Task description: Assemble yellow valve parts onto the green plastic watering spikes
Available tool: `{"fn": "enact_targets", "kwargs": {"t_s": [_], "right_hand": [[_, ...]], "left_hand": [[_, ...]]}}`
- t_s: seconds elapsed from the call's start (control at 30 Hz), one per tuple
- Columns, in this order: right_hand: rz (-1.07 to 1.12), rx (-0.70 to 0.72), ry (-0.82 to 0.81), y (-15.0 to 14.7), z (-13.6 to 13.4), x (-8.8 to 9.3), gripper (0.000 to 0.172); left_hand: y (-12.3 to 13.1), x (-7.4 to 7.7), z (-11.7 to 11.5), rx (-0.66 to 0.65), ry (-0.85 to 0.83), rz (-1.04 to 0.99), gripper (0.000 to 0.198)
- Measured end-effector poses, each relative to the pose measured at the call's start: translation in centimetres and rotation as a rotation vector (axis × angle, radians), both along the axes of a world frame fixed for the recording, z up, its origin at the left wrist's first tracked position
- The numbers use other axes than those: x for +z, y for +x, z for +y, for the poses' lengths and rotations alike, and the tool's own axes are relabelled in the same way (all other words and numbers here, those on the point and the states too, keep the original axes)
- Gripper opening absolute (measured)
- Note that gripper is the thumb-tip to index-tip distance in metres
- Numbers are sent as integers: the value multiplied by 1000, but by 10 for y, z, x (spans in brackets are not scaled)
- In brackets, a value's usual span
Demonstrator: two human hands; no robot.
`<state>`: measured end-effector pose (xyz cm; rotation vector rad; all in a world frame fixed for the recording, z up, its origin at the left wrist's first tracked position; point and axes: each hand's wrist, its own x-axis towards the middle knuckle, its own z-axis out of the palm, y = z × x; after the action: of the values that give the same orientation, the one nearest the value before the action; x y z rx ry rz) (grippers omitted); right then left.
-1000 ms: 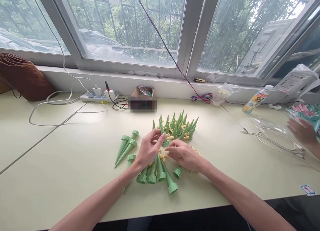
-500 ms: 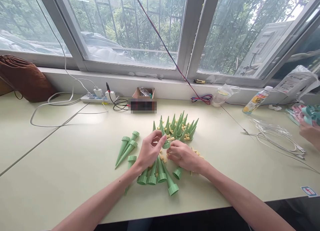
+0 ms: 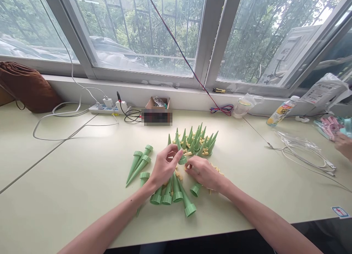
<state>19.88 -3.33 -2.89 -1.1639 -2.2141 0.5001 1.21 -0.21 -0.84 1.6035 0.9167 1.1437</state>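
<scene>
My left hand (image 3: pixel 164 165) is closed around a green plant watering spike (image 3: pixel 182 159), its point up and its ribbed collar down. Just right of that collar, the fingers of my right hand (image 3: pixel 202 172) are pinched together; what they hold is too small to make out. Below my hands lie several green spikes (image 3: pixel 189 209) with their open collars toward me, and small yellow valve pieces (image 3: pixel 179 176) among them. More yellow pieces (image 3: pixel 218 169) lie partly hidden behind my right hand. To the left, several loose spikes (image 3: pixel 137 159) rest on the table.
Behind my hands stands a cluster of upright green spikes (image 3: pixel 197 142) with yellow pieces. Farther back are a power strip (image 3: pixel 102 108), a small cardboard box (image 3: pixel 150 102) and a bottle (image 3: pixel 282 111). White cables (image 3: pixel 310 153) lie at right, near another person's hand (image 3: pixel 343 145).
My right hand's fingers have drawn into a tighter pinch just below the held spike's collar. My left hand keeps its hold. The other person's hand at right has shifted slightly.
</scene>
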Motion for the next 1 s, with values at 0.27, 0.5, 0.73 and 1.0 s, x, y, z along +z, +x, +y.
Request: {"fn": "enact_targets", "kwargs": {"t_s": [0.27,0.5,0.73,1.0], "right_hand": [[105,-26,33,0,-1,3,4],[247,-20,92,6,-1,4,19],[287,-119,105,6,-3,8,19],[463,-233,119,8,-3,12,17]], "left_hand": [[0,1,0,6,4,13,24],[-1,0,1,19,3,10,25],[0,2,0,48,2,16,25],[-1,1,-1,18,16,52,23]]}}
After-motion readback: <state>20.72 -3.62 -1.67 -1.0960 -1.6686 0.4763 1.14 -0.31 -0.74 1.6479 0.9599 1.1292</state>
